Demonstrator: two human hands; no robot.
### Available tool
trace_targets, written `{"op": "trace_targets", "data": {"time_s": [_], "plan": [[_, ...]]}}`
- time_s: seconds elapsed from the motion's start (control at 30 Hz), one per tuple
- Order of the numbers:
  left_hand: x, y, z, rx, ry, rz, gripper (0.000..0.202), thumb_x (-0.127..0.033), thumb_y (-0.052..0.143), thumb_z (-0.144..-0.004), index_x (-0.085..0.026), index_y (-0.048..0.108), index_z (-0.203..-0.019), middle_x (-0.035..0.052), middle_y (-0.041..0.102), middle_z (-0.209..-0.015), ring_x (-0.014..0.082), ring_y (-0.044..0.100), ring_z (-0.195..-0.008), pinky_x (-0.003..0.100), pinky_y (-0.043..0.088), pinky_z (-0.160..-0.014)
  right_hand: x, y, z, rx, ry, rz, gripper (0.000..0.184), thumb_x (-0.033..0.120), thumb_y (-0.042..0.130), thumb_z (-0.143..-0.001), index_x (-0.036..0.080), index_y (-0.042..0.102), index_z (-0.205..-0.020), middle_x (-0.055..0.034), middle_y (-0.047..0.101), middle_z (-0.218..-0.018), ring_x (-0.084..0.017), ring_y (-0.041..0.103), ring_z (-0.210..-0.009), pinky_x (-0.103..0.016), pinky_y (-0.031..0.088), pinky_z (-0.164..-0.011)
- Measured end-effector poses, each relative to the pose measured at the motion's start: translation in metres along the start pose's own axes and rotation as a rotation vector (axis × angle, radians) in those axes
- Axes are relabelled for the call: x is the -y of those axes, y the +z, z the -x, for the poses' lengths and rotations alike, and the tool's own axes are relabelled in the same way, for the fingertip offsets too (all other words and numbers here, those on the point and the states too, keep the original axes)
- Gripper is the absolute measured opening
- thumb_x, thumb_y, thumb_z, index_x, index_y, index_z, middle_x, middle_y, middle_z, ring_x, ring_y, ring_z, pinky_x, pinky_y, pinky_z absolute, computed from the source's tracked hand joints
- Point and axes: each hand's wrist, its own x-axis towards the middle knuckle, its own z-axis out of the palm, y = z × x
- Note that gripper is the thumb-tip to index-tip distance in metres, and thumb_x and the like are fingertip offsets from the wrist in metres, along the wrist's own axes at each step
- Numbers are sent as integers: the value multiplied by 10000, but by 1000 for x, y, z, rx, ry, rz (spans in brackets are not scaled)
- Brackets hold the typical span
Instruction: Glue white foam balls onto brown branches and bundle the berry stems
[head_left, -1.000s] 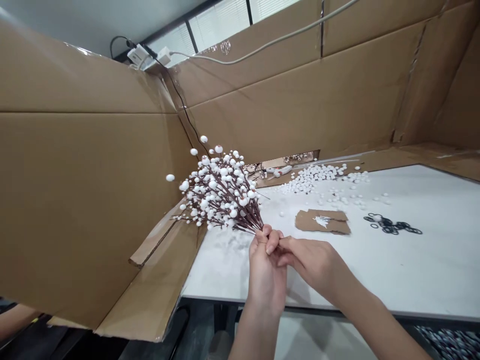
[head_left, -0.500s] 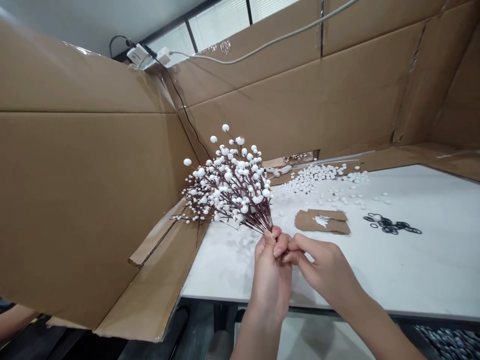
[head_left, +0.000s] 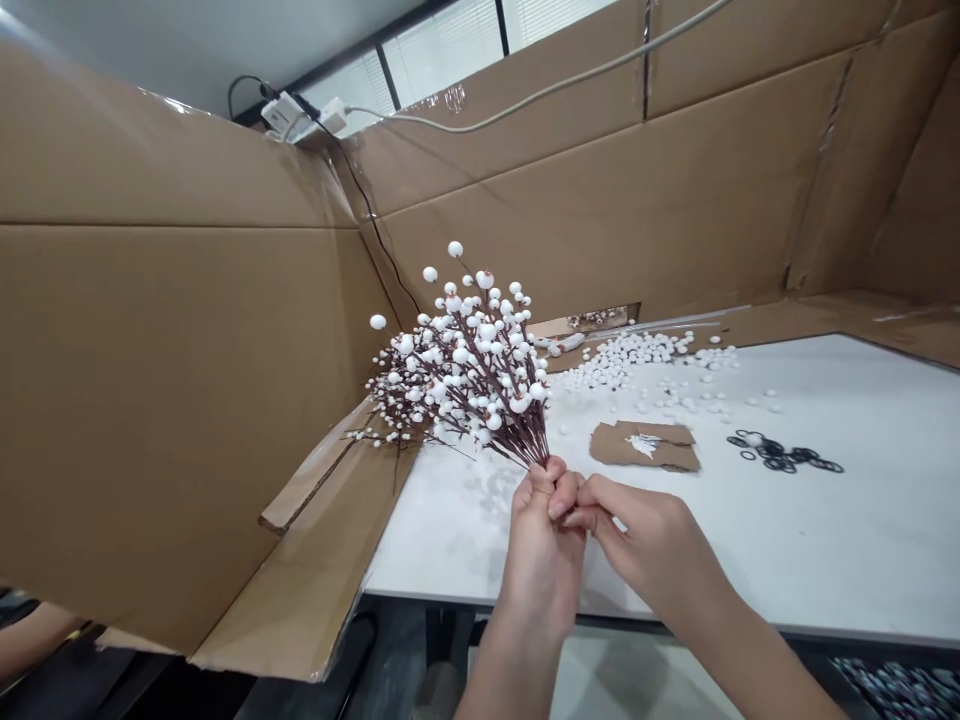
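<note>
My left hand [head_left: 541, 555] is closed in a fist round the gathered stems of a bunch of dark twigs tipped with white foam balls [head_left: 469, 360]. The bunch fans up and to the left above the table's near-left corner. My right hand [head_left: 641, 545] sits against the left fist from the right, its fingers pinched at the stem ends; what they pinch is hidden. Both hands hover over the front edge of the white table [head_left: 825, 540].
Loose white foam balls [head_left: 637, 360] lie scattered at the back of the table. A torn cardboard scrap with white glue [head_left: 645, 445] and a small heap of black rubber rings [head_left: 784, 452] lie to the right. Cardboard walls [head_left: 150, 380] surround the table; a glue gun [head_left: 559, 343] rests at the back.
The bunch has risen and tilted more upright, shifting right. Both hands moved slightly right with it and keep their hold.
</note>
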Motion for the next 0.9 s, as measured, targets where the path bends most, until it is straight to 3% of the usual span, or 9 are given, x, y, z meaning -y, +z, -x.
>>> {"op": "trace_targets", "data": {"time_s": [0.1,0.17,0.3,0.4,0.57,0.77,0.9], "plan": [[-5,-4,-2,-1,2,-59,231,-312,508,-819,-140,471,-670,-65,299,-508,57,315,-472,134,335,-471,-2,-5,-1,159,62,-65,170,180,450,-836,228,592,-757,33,657,-676,-105,590,-564,-183,405,-523],[-4,-6,-3,2,29,-83,231,-325,514,-814,-149,476,-670,-64,310,-502,76,394,-516,171,403,-557,-4,-9,2,178,141,-108,139,256,463,-851,243,595,-809,31,668,-754,-114,609,-634,-190,434,-551],[3,-10,-10,-52,122,-99,236,-353,552,-787,-151,512,-671,-33,421,-520,146,559,-777,268,439,-785,-5,-11,11,11,338,-235,189,368,436,-861,236,572,-874,-10,660,-845,-142,630,-741,-168,428,-437],[8,-14,-16,-111,141,-107,242,-359,599,-752,-146,528,-661,2,517,-595,194,583,-928,307,426,-848,-6,-9,16,-52,420,-279,227,398,427,-859,223,569,-876,-33,652,-860,-153,632,-734,-170,443,-434],[9,-20,-17,-118,84,-127,243,-354,573,-773,-153,520,-646,-40,402,-466,219,591,-973,313,430,-863,-22,-18,25,-141,542,-176,268,433,420,-845,220,572,-789,-29,655,-780,-167,629,-721,-199,455,-484],[9,-28,-17,-144,98,-167,233,-318,502,-825,-153,512,-662,-63,372,-454,117,564,-621,274,465,-761,-84,-76,48,-210,792,267,218,410,469,-751,252,592,-839,-29,671,-887,-246,622,-837,-335,456,-681],[10,-29,-18,-151,82,-159,227,-333,525,-807,-150,514,-673,-62,358,-445,116,521,-586,258,458,-696,-128,-115,49,-150,760,457,259,373,451,-713,227,612,-854,-80,652,-961,-286,586,-898,-397,431,-751]]}}
